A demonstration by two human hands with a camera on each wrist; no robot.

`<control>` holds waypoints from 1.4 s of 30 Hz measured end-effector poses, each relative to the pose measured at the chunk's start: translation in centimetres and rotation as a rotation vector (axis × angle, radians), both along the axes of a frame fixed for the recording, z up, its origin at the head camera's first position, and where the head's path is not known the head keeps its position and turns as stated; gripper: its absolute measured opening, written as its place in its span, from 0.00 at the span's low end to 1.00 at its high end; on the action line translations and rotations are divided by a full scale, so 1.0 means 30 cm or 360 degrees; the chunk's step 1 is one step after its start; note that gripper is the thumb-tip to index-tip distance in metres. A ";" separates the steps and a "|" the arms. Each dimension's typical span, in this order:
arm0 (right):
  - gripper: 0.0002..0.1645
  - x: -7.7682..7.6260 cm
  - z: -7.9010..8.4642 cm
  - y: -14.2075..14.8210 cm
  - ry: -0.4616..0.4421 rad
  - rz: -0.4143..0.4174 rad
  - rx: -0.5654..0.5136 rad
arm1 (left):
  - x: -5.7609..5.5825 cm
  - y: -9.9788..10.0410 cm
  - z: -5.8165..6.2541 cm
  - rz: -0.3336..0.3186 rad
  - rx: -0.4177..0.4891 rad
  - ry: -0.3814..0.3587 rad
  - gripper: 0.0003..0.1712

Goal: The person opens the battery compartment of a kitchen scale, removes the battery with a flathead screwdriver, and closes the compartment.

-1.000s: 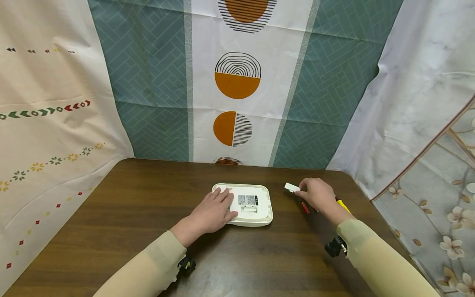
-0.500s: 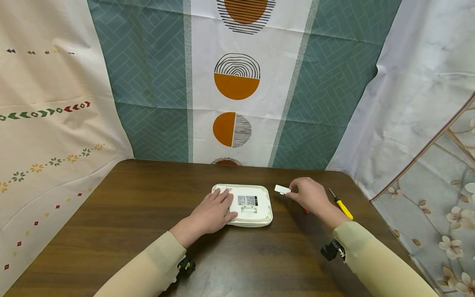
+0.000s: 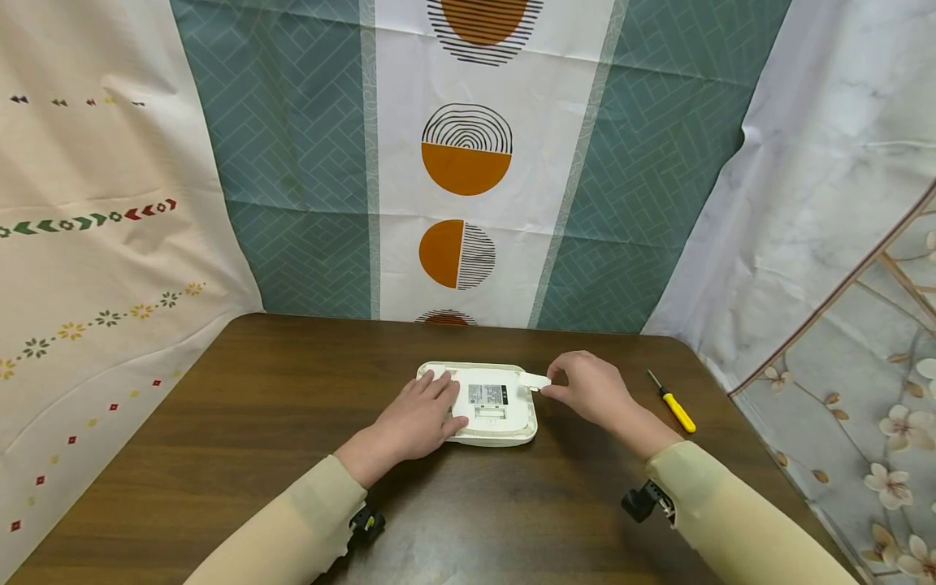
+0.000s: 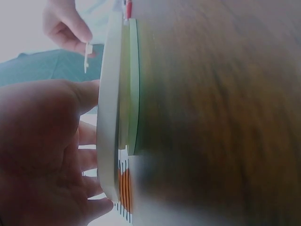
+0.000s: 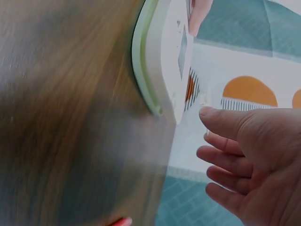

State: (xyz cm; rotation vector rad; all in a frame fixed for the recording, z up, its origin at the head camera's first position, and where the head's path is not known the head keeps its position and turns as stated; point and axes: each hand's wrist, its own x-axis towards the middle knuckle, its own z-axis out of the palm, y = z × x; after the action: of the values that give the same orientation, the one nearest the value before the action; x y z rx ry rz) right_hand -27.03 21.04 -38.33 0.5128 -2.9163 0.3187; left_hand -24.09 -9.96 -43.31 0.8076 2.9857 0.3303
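Observation:
A white rounded device (image 3: 512, 431) lies with its labelled underside up on the brown table; a small rectangular recess, which looks like a battery compartment, shows near its front. My left hand (image 3: 417, 414) rests on its left part with fingers spread. In the left wrist view, the fingers of that left hand (image 4: 42, 146) lie along the device's pale rim (image 4: 109, 103). Between thumb and forefinger, my right hand (image 3: 592, 390) pinches a small white battery cover (image 3: 535, 381) over the device's far right corner. Small tabs show on that cover (image 4: 87, 59) in the left wrist view.
A yellow-handled screwdriver (image 3: 676, 410) lies on the table (image 3: 307, 390) to the right of my right hand. Part of a red item (image 5: 122, 221) appears low in the right wrist view. Patterned cloths (image 3: 307, 162) hang behind the table and at both sides.
My right hand has moved left with the battery cover, from beside the device to over its right edge. The yellow screwdriver has come into full view. My left hand stays put.

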 end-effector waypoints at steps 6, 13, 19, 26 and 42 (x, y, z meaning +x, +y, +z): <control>0.10 0.018 0.002 -0.046 0.0049 0.0074 0.0011 | -0.004 -0.002 -0.003 -0.0011 -0.0002 0.0007 0.39; 0.11 0.033 -0.001 -0.091 0.0047 0.0139 0.0042 | 0.000 -0.003 0.001 -0.0014 -0.0014 0.0003 0.39; 0.12 0.042 -0.005 -0.131 0.0040 0.0253 0.0025 | -0.003 -0.002 0.000 -0.0004 -0.0029 -0.0005 0.40; 0.12 0.048 -0.016 -0.166 -0.0015 0.0341 0.0028 | -0.010 -0.001 -0.009 0.0000 -0.0049 0.0000 0.41; 0.09 0.037 -0.028 -0.212 -0.0212 0.0319 0.0139 | -0.008 0.000 -0.002 0.0000 -0.0074 0.0004 0.41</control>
State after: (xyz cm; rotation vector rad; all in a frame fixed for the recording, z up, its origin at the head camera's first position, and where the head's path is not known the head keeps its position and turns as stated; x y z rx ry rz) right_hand -25.93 14.68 -39.16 0.8310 -3.0226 0.2611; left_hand -24.33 -9.95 -43.37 0.8042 2.9835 0.2589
